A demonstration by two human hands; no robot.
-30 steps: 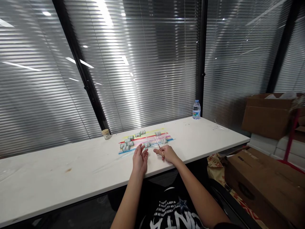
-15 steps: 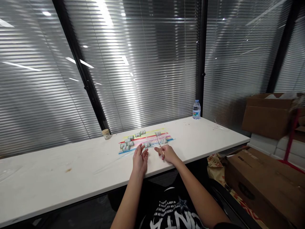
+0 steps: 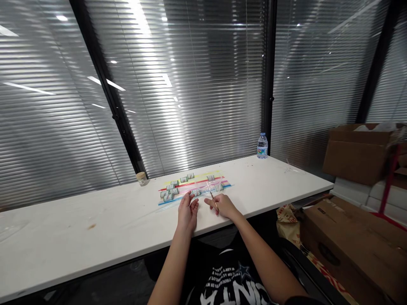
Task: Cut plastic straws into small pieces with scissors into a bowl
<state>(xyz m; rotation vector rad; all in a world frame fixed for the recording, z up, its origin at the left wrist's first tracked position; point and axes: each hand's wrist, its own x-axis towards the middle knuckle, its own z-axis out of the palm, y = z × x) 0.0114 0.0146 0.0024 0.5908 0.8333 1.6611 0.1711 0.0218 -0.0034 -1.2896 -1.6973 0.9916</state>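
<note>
On the white table lies a sheet with coloured stripes, and several small rolled paper pieces are scattered over it. My right hand grips a thin stick that slants up over the sheet. My left hand rests flat at the sheet's near edge, its fingertips close to one small roll. The two hands are a few centimetres apart.
A water bottle stands at the far right of the table by the blinds. A small jar sits at the back left of the sheet. Cardboard boxes are stacked on the floor to the right.
The stick in my right hand has shifted slightly, tilting first right then back left. My left hand has barely moved.
</note>
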